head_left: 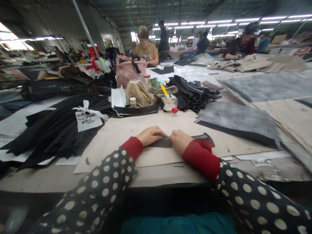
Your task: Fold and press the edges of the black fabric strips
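Left hand: the left hand (151, 135) is reaching in from the left, fingers bending down onto the dark strip (162, 142); gap looks narrow, can't tell if it's pinching.
Right hand: the right hand (179, 141) is curling its fingers close together on the same strip, just beside the left one; fingertips are hiding, so can't tell how firmly it's gripping.
Strip: is lying flat under and between both hands, its far end showing past the right wrist.
Pale sheet: the pale sheet (114, 130) is lying under the strip and hands.
Beyond grip: a yellow brush (165, 92) is resting on a red-capped bottle (170, 104); a small jar (133, 102) is standing left of them, near a white mask (118, 96).
Left of grip: a black cloth pile (60, 120) is carrying a written tag (89, 121).
Right of grip: a grey piece (236, 120) is lying well apart from the strip; dark pieces (190, 92) are heaping up farther back.
Far side: a co-worker (148, 52) is sitting or standing behind a pink bag (125, 71).
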